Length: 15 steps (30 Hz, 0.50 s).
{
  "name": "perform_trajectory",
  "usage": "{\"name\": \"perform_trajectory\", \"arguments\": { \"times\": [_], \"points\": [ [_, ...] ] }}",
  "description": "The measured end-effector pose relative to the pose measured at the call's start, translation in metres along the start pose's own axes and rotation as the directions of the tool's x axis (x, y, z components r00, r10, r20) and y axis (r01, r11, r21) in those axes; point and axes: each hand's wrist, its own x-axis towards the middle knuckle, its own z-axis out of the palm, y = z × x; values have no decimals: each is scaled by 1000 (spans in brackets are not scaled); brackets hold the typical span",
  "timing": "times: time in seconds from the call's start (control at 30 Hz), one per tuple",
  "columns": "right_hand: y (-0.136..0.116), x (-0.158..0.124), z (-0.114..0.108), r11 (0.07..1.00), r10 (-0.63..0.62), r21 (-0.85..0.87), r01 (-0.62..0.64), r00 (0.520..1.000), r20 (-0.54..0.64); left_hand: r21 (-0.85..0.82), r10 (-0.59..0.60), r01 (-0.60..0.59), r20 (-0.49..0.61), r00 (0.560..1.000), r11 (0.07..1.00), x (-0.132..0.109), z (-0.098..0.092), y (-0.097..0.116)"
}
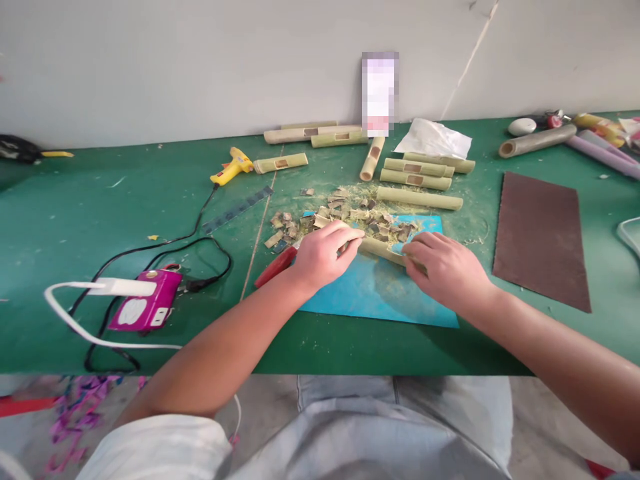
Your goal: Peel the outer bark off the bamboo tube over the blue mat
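A pale green bamboo tube (383, 249) lies between my two hands, low over a blue sheet (370, 300). My left hand (330, 252) is closed round its left end. At the other end, the fingers of my right hand (443, 267) curl over the tube. Just beyond it spreads a heap of bamboo chips (333, 208) and yellowish shavings. A red object (275, 267), perhaps a handle, sticks out beside my left wrist and is partly hidden. Another bamboo tube (420, 198) rests behind the heap.
Several notched bamboo pieces (416, 179) lie toward the wall, some under a white crumpled sheet (434, 139). A yellow glue gun (233, 167) trails its cord leftward past a purple power strip (147, 300). On the right is a brown rectangular sheet (543, 240). A blurred-out phone-like panel (380, 93) leans upright.
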Motion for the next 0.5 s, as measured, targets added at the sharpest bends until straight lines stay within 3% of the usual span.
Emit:
{"name": "perform_trajectory", "arguments": {
  "times": [0.27,0.4,0.5],
  "points": [
    [3,-1,3,997,31,-66,-26,997,66,-12,-7,7,1,1000,1000,-1,2,-2],
    [4,1,3,997,42,65,-46,998,57,-2,-1,1,3,1000,1000,-1,1,-2],
    [-1,1,0,974,136,174,-147,988,74,11,6,-6,11,1000,1000,0,0,-1]
  ]
}}
